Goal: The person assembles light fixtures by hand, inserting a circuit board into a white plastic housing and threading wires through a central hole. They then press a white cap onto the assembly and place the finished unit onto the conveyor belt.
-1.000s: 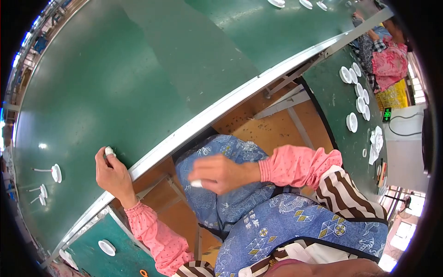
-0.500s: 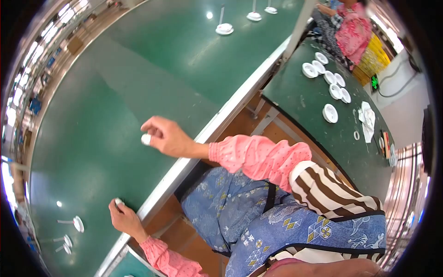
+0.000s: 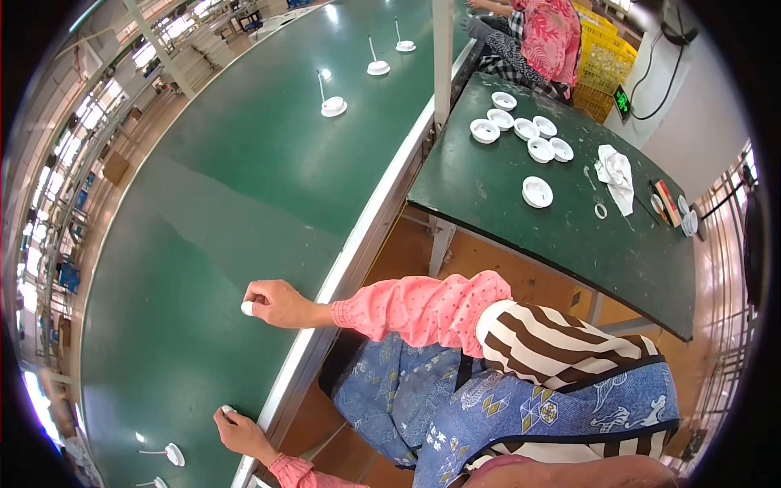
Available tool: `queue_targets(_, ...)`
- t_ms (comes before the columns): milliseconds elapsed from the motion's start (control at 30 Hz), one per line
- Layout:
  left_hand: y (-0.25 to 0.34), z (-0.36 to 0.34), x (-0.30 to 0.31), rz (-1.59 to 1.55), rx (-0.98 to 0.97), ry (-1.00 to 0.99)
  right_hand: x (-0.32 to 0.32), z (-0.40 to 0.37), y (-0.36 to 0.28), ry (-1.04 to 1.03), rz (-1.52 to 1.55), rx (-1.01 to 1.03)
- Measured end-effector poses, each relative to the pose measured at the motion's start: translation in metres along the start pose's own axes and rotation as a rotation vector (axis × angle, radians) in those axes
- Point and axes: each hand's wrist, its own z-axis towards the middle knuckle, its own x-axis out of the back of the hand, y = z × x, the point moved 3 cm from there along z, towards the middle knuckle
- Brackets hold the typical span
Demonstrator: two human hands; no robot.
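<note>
My right hand hovers over the green conveyor belt, its fingers curled in and its thumb tip wrapped in white. Nothing shows between its fingers. Lower down, beside the belt's metal edge, my left hand is also closed, with a white-wrapped thumb tip and nothing visible in it. The nearest part to it is a white round piece with a thin stem, on the belt at the lower left. Another such piece stands on the belt farther up, stem upright.
A green side table on the right bears several white round cups, a crumpled white cloth and a white ring. A metal post rises by the belt. A person in pink sits beyond, near yellow crates.
The view has shifted, so the side table shows more fully. My right hand's fingers have closed from a looser, parted pose. The stemmed pieces appear lower and farther left at the top.
</note>
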Motion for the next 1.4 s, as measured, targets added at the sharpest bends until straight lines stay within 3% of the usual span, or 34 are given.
queue_targets(233,0.004,-0.002,0.005,0.016,-0.018,-0.001,0.013,-0.023,-0.010,-0.004,0.028,0.039)
queue_targets(400,0.001,-0.003,0.003,-0.027,-0.059,0.016,0.080,-0.099,-0.041,0.014,0.034,0.068)
queue_targets(467,0.008,-0.003,0.008,0.004,-0.032,-0.016,0.131,-0.124,-0.060,0.087,-0.132,0.152)
queue_targets(633,0.010,-0.003,0.004,-0.016,-0.069,-0.022,0.279,-0.177,-0.118,0.400,-1.116,0.328)
queue_targets(800,0.039,0.000,0.026,-0.017,-0.121,0.034,0.375,-0.228,-0.140,0.591,-1.578,0.040)
queue_targets(967,0.007,0.000,0.006,0.011,-0.125,0.018,0.421,-0.243,-0.109,0.675,-1.600,-0.216)
queue_targets(1100,-0.005,0.000,-0.009,-0.025,-0.052,-0.022,0.426,-0.236,-0.086,0.683,-1.323,-0.365)
queue_targets(1400,-0.008,-0.003,-0.013,-0.075,-0.043,0.031,0.392,-0.183,-0.065,0.555,-1.338,-0.180)
